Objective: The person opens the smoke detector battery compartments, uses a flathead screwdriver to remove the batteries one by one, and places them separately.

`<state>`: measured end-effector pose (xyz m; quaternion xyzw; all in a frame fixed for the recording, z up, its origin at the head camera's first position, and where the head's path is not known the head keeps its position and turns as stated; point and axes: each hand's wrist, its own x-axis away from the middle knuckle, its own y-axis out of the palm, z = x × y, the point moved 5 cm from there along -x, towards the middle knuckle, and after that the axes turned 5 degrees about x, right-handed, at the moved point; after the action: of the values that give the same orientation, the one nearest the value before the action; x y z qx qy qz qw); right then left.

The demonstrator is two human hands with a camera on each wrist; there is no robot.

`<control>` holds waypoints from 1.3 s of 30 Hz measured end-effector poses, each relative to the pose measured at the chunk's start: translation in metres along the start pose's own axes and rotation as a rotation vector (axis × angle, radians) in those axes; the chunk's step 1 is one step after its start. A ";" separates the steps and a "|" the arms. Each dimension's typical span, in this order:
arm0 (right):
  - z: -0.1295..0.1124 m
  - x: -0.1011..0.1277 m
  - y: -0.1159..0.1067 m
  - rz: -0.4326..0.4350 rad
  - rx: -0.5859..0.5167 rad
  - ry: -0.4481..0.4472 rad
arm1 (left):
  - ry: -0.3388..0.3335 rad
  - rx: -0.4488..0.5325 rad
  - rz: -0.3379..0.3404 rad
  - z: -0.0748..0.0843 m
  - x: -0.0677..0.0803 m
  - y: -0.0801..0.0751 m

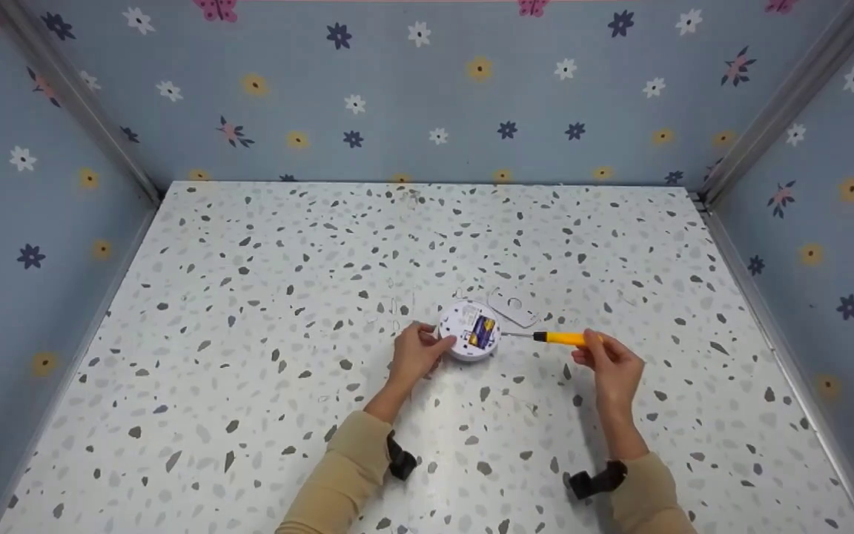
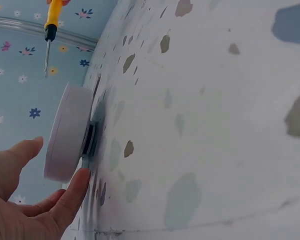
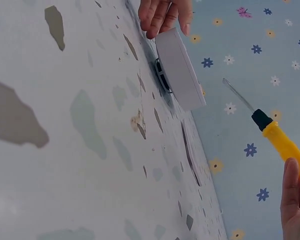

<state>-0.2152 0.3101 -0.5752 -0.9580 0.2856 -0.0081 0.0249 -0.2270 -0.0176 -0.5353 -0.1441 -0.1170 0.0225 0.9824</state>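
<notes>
A round white device (image 1: 461, 326) with a blue-and-yellow battery in its face is tilted up slightly off the speckled tabletop. My left hand (image 1: 416, 352) holds its left edge, thumb at the face and fingers below. Seen from the side in the left wrist view, the device (image 2: 67, 132) has a dark raised part (image 2: 90, 140) underneath. My right hand (image 1: 614, 371) grips the yellow handle of a screwdriver (image 1: 566, 339). The shaft points left, its tip overlapping the device's right edge in the head view; the right wrist view shows the screwdriver (image 3: 282, 142) tip apart from the device (image 3: 180, 70).
Just behind the device lies a thin, flat whitish piece (image 1: 514, 304) with a dark edge and a small ring shape. Flower-patterned panels (image 1: 427, 96) wall the speckled tabletop (image 1: 286, 297) at the back and both sides. Black straps with cameras (image 1: 596, 482) sit on both wrists.
</notes>
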 end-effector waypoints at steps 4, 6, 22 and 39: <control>-0.001 0.001 -0.001 0.000 0.012 -0.015 | 0.041 -0.027 -0.014 0.008 -0.006 -0.001; -0.001 0.001 -0.001 0.001 0.008 -0.009 | 0.064 -0.048 -0.019 0.011 -0.010 -0.001; 0.000 0.001 0.002 -0.023 -0.047 -0.021 | 0.130 -0.136 -0.141 0.028 -0.044 0.014; 0.001 0.002 0.003 -0.024 -0.049 -0.010 | 0.211 -0.125 -0.253 0.034 -0.059 0.025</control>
<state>-0.2151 0.3062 -0.5764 -0.9617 0.2740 0.0032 0.0029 -0.2928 0.0115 -0.5246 -0.1906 -0.0316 -0.1241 0.9733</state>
